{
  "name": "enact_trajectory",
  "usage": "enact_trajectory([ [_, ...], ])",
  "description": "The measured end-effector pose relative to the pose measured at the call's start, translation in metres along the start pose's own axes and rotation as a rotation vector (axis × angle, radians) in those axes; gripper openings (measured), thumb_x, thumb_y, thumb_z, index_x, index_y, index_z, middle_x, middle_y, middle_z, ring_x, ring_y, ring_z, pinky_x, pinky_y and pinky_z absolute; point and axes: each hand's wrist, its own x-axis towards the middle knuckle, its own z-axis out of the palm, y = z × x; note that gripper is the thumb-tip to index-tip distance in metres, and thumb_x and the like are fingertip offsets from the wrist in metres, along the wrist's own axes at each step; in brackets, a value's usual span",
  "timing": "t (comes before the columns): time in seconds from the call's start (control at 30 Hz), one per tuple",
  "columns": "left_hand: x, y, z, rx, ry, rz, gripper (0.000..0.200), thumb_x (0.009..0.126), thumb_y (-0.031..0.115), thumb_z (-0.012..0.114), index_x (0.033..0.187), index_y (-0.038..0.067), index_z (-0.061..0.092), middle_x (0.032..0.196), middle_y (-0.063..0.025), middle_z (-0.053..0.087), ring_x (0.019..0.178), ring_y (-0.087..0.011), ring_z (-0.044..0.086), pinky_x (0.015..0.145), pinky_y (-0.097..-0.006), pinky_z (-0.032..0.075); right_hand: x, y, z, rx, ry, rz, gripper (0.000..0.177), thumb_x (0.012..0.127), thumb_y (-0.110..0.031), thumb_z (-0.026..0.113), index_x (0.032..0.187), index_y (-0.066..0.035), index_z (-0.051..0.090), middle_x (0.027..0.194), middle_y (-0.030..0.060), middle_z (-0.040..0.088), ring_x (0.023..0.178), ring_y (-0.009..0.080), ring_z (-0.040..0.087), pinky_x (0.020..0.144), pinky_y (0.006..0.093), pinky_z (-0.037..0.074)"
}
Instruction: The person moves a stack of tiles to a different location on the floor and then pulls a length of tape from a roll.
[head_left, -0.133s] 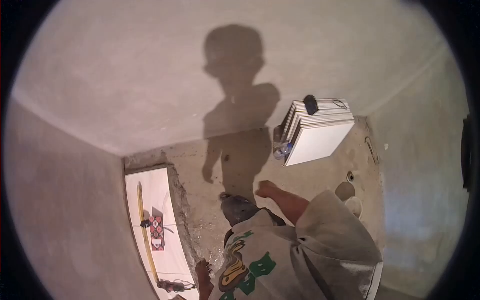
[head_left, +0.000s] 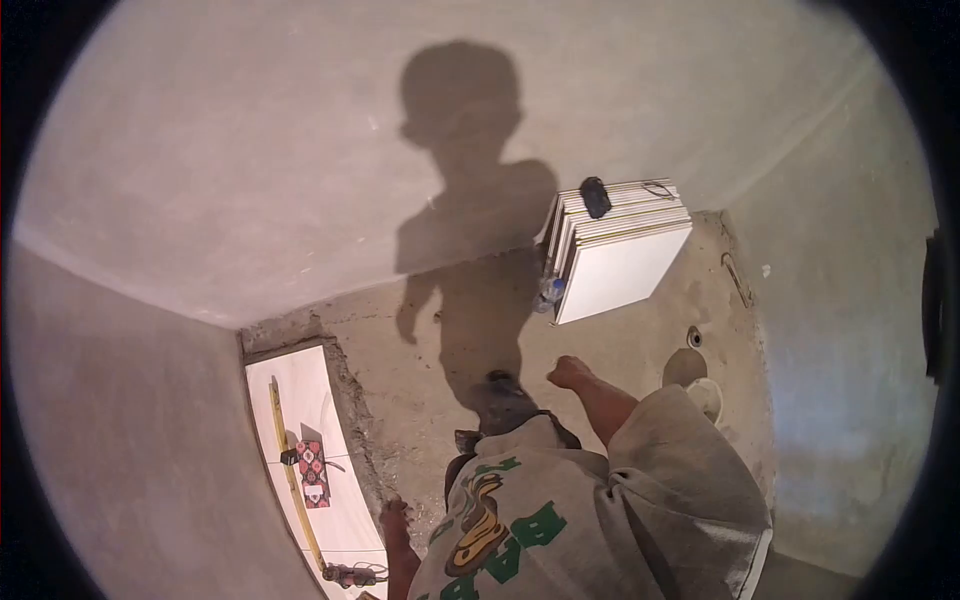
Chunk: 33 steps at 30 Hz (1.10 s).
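My right hand (head_left: 569, 371) hangs over the bare concrete floor, fingers curled in, with no object showing in it. Beyond it, a stack of white tiles (head_left: 625, 275) leans by the wall. My left hand (head_left: 396, 516) is low in the view beside the laid white tiles (head_left: 315, 385), fingers apart and holding nothing visible. Nearest to that hand, on those tiles, are a red patterned box (head_left: 313, 470) and a long yellow bar (head_left: 292, 480). A small tool with a cord (head_left: 350, 575) lies at the bar's lower end.
A black object (head_left: 595, 197) and a thin loop (head_left: 657, 189) rest on the stack, with a clear bottle (head_left: 550, 293) beside it. To the right are a floor drain (head_left: 694, 337), a round pale object (head_left: 706, 398) and a thin bent piece (head_left: 737, 279). Plastered walls enclose the floor.
My view has shifted slightly. My right hand has swung right, and my left hand has moved a little up and left in the picture. The objects on the floor stay put.
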Motion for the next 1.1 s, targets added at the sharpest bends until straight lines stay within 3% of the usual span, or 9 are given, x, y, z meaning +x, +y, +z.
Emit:
enact_trajectory([
  [0.13, 0.025, 0.03, 0.102, -0.006, -0.106, 0.412, 0.03, 0.08, 0.031, 0.054, 0.089, 0.003, 0.058, 0.07, -0.0051, 0.058, 0.057, -0.0135, 0.056, 0.042, -0.0256, 0.042, 0.003, 0.109, -0.092, -0.022, 0.121, 0.035, 0.051, 0.07, -0.039, 0.054, 0.095, 0.006, 0.061, 0.102, 0.0259, 0.057, 0.098, 0.0355, 0.055, 0.086, 0.0404, 0.043],
  [0.17, 0.013, 0.061, 0.112, -0.138, -0.078, 0.194, 0.029, 0.08, 0.031, 0.054, 0.09, 0.004, 0.058, 0.07, -0.0048, 0.057, 0.057, -0.0133, 0.055, 0.042, -0.0257, 0.042, 0.015, 0.12, -0.094, -0.014, 0.118, 0.03, 0.051, 0.07, -0.039, 0.054, 0.095, 0.006, 0.061, 0.102, 0.0259, 0.057, 0.098, 0.0355, 0.055, 0.086, 0.0404, 0.043],
  [0.43, -0.061, 0.151, 0.3, -0.241, -0.034, 0.137, 0.029, 0.081, 0.031, 0.054, 0.094, 0.006, 0.059, 0.08, -0.0039, 0.06, 0.069, -0.0146, 0.057, 0.057, -0.0303, 0.046, 0.094, 0.197, -0.226, 0.141, 0.266, 0.083, 0.074, 0.065, -0.057, 0.061, 0.105, 0.004, 0.051, 0.104, 0.0233, 0.057, 0.1, 0.0356, 0.054, 0.086, 0.0434, 0.043],
  [0.47, -0.044, 0.12, 0.315, 0.065, -0.13, 0.26, 0.037, 0.082, 0.034, 0.053, 0.102, 0.003, 0.058, 0.086, -0.0072, 0.061, 0.077, -0.018, 0.058, 0.066, -0.0324, 0.047, 0.096, 0.204, -0.219, 0.208, 0.265, 0.126, 0.077, 0.063, -0.056, 0.064, 0.108, 0.005, 0.049, 0.106, 0.0234, 0.056, 0.101, 0.0359, 0.054, 0.086, 0.0426, 0.043],
  [0.53, -0.157, 0.205, 0.379, 0.269, -0.354, 0.208, 0.05, 0.083, 0.036, 0.052, 0.116, -0.001, 0.051, 0.101, -0.0154, 0.061, 0.095, -0.0225, 0.058, 0.078, -0.033, 0.045, 0.165, 0.208, -0.286, 0.146, 0.528, -0.001, 0.08, 0.062, -0.053, 0.068, 0.111, 0.006, 0.045, 0.108, 0.0244, 0.055, 0.104, 0.0364, 0.052, 0.086, 0.0416, 0.044],
  [0.57, -0.154, 0.19, 0.39, 0.482, -0.397, 0.524, 0.049, 0.082, 0.035, 0.054, 0.116, -0.001, 0.052, 0.101, -0.015, 0.061, 0.094, -0.0207, 0.059, 0.074, -0.0329, 0.047, 0.185, 0.214, -0.28, 0.067, 0.658, -0.103, 0.081, 0.063, -0.05, 0.069, 0.113, 0.007, 0.043, 0.108, 0.0254, 0.054, 0.105, 0.0365, 0.051, 0.086, 0.0413, 0.044],
  [0.63, -0.202, 0.214, 0.408, 0.315, -0.401, 0.381, 0.047, 0.082, 0.033, 0.054, 0.115, 0.0, 0.052, 0.1, -0.0139, 0.061, 0.087, -0.018, 0.061, 0.07, -0.0308, 0.048, 0.181, 0.18, -0.343, 0.229, 0.454, -0.02, 0.08, 0.065, -0.047, 0.069, 0.116, 0.008, 0.041, 0.111, 0.0279, 0.051, 0.108, 0.0358, 0.05, 0.089, 0.0408, 0.042],
  [0.9, -0.198, 0.174, 0.358, 0.021, 0.082, -0.161, 0.041, 0.082, 0.033, 0.056, 0.107, 0.001, 0.055, 0.082, -0.0066, 0.06, 0.067, -0.0138, 0.057, 0.054, -0.0271, 0.043, 0.295, 0.179, -0.394, 0.603, 0.685, -0.028, 0.065, 0.074, -0.054, 0.056, 0.101, 0.005, 0.056, 0.101, 0.0248, 0.058, 0.1, 0.0368, 0.054, 0.087, 0.0406, 0.041],
  [1.1, -0.159, 0.223, 0.422, -0.005, 0.015, -0.144, 0.043, 0.082, 0.038, 0.055, 0.107, 0.003, 0.054, 0.087, -0.0068, 0.06, 0.071, -0.0146, 0.059, 0.057, -0.0288, 0.045, 0.348, 0.215, -0.402, 0.738, 0.517, -0.139, 0.071, 0.073, -0.061, 0.056, 0.101, 0.005, 0.058, 0.101, 0.024, 0.059, 0.098, 0.0334, 0.056, 0.085, 0.0384, 0.041],
])
